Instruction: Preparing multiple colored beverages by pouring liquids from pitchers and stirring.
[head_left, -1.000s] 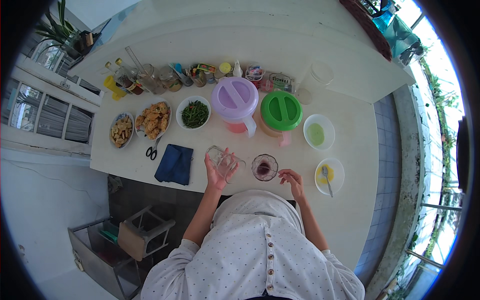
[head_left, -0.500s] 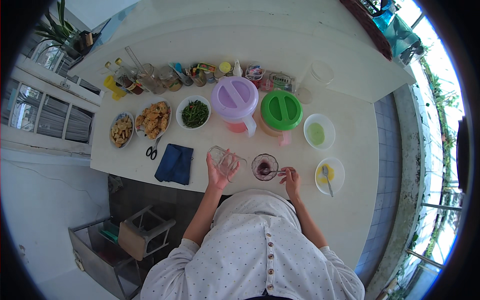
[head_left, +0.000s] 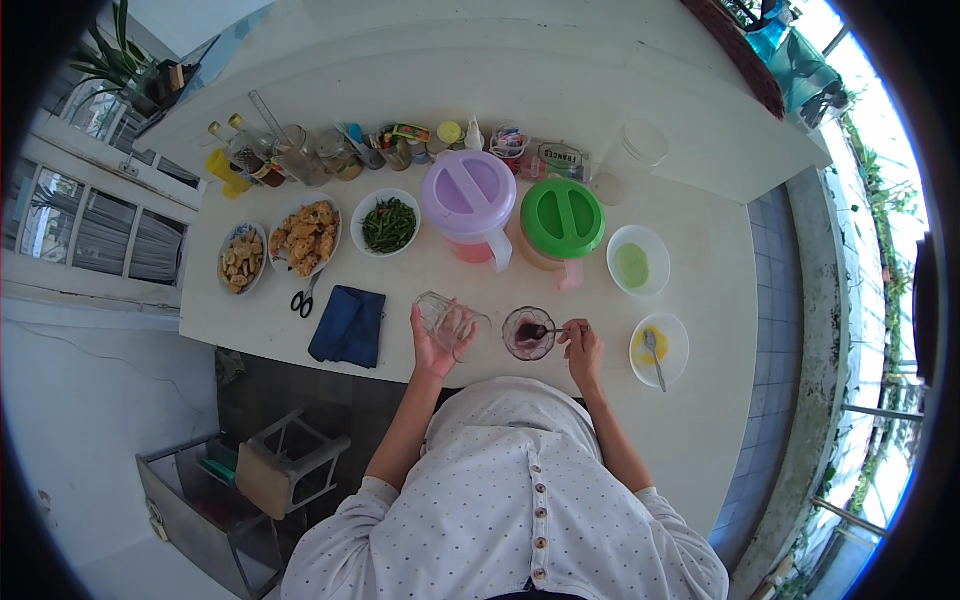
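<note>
My left hand (head_left: 434,347) is wrapped round a clear drinking glass (head_left: 441,313), which is tilted on its side with its mouth toward the right. Beside it, on the counter, a small scalloped glass bowl (head_left: 511,341) holds a dark purple-red substance. My right hand (head_left: 583,352) pinches the handle of a metal spoon (head_left: 553,331), whose bowl dips into the glass bowl. The glass looks empty and stays apart from the bowl.
Behind stand a purple-lidded pitcher (head_left: 468,195) and a green-lidded pitcher (head_left: 563,220). White bowls with green (head_left: 655,248) and yellow residue (head_left: 678,352) sit right. Left are a folded blue cloth (head_left: 348,328), scissors (head_left: 303,302), fried food (head_left: 305,240) and green vegetables (head_left: 388,226).
My right hand has shifted slightly upward, and the spoon has swung within the glass bowl, its handle now angled higher. My left hand and the glass have barely moved.
</note>
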